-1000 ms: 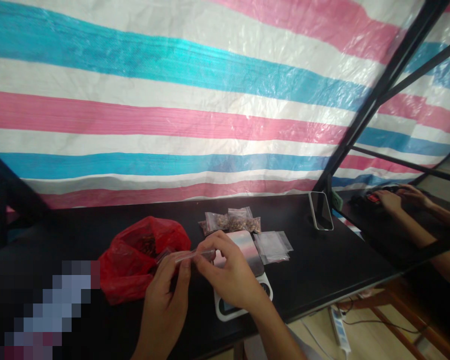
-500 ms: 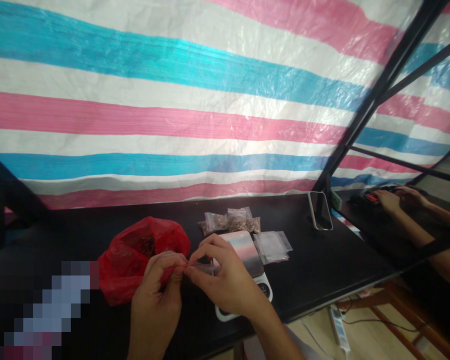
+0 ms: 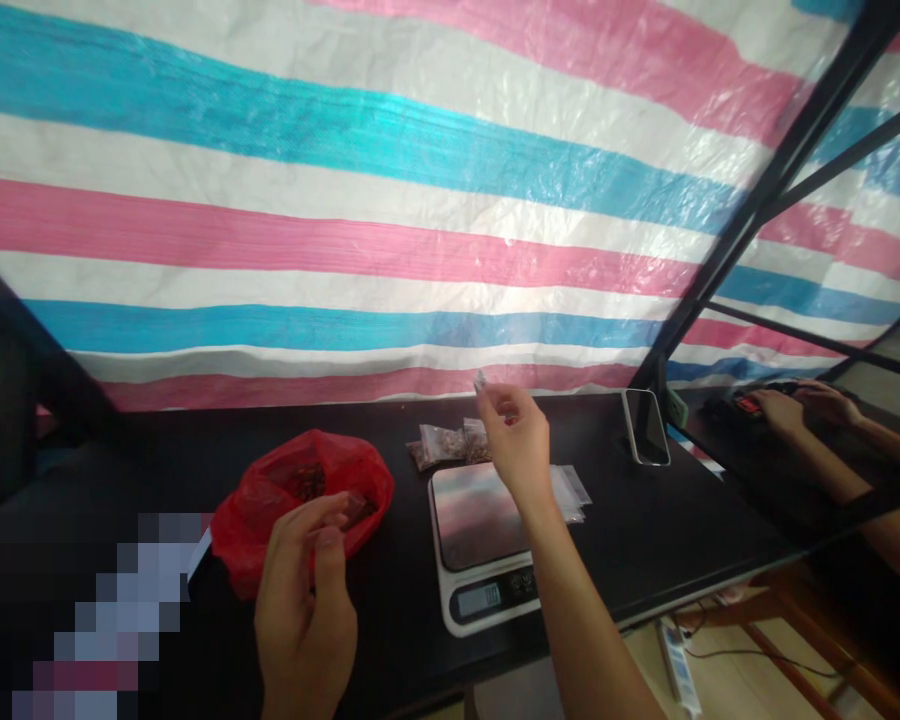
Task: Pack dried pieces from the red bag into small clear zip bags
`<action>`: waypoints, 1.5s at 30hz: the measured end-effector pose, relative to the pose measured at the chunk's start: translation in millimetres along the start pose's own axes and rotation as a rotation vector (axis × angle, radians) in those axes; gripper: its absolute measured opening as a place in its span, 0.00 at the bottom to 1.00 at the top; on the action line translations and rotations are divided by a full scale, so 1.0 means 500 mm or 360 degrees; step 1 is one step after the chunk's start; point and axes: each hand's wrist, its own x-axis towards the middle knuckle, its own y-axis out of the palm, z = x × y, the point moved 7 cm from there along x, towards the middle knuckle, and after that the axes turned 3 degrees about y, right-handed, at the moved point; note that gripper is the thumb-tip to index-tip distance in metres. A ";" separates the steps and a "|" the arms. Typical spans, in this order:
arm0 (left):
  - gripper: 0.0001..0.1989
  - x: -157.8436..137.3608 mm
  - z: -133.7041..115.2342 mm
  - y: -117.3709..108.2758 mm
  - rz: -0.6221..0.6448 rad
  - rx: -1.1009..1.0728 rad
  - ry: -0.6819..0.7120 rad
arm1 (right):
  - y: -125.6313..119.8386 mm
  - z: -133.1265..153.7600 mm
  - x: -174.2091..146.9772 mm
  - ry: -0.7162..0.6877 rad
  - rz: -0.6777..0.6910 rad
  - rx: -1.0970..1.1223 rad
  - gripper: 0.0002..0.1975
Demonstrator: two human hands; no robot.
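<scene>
A black table (image 3: 630, 540) carries a red bag (image 3: 270, 505), scale (image 3: 480, 530), filled pouches (image 3: 442, 442), empty pouches (image 3: 574, 488) and phone (image 3: 646, 427).

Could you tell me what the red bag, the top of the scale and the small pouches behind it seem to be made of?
Red bag: thin, glossy plastic film, crinkled and translucent.
Scale top: probably brushed or polished metal, since it mirrors the striped sheet; its body looks like white plastic.
Pouches: clear, shiny plastic, contents showing through.

I am in a small makeshift packing place. My black bench (image 3: 630, 540) has a scale (image 3: 480, 535) and little bags (image 3: 439, 442). A striped plastic sheet (image 3: 345, 200) hangs behind it.
</scene>
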 end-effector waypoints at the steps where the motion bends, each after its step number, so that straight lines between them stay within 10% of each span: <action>1: 0.12 0.003 0.003 -0.005 -0.0011 0.0012 -0.0009 | 0.020 -0.001 -0.003 -0.0023 0.0103 -0.0223 0.08; 8: 0.10 0.011 0.001 -0.033 -0.0072 0.0026 -0.0008 | 0.093 -0.028 -0.037 -0.0019 0.0522 -0.0664 0.12; 18: 0.08 0.007 0.000 -0.046 -0.0063 0.0088 -0.0077 | -0.151 -0.185 -0.031 0.0492 0.0263 -0.1035 0.14; 32: 0.05 -0.023 -0.017 -0.031 0.0162 0.0199 0.0406 | -0.190 -0.203 -0.034 0.0375 0.0267 -0.0623 0.09; 39: 0.21 -0.078 -0.017 0.057 0.0434 -0.0048 -0.0251 | -0.087 -0.067 -0.082 0.0192 0.0348 0.0327 0.14; 45: 0.31 -0.083 -0.032 0.112 0.0576 -0.0357 -0.0692 | 0.014 -0.009 -0.155 0.0291 0.0449 0.0360 0.08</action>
